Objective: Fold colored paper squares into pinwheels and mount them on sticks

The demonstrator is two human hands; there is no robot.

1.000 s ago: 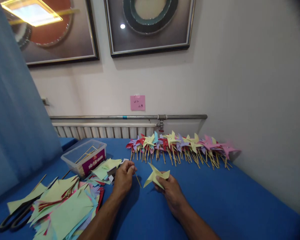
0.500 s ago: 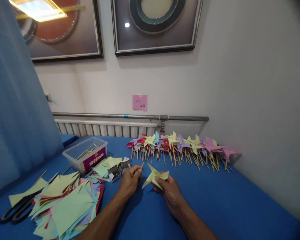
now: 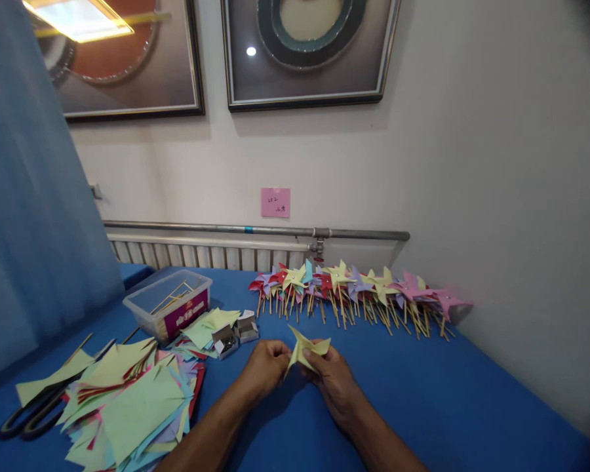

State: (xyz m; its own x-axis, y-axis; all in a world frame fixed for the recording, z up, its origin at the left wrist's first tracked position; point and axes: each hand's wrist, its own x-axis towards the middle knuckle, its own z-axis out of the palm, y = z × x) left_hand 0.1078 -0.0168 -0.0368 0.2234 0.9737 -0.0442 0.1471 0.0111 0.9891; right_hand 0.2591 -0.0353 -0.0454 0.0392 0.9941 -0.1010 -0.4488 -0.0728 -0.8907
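My right hand (image 3: pixel 332 379) holds a folded yellow paper pinwheel (image 3: pixel 305 347) just above the blue table (image 3: pixel 452 400). My left hand (image 3: pixel 266 368) is pressed against the pinwheel's left side with its fingers closed; the thin wooden stick it gripped a moment ago is hidden behind the paper and fingers. Both hands meet at the middle of the table, in front of a long row of finished pinwheels (image 3: pixel 358 290) on sticks.
A heap of coloured paper squares (image 3: pixel 128 400) lies at the left, with black scissors (image 3: pixel 22 416) beside it. A clear plastic tub (image 3: pixel 168 305) holds wooden sticks. Two small open boxes (image 3: pixel 236 334) sit near my left hand. A radiator and pipe (image 3: pixel 255 231) line the wall.
My left hand moved right with the stick until it met the pinwheel in my right hand. The stick, visible before, is now hidden behind the paper.
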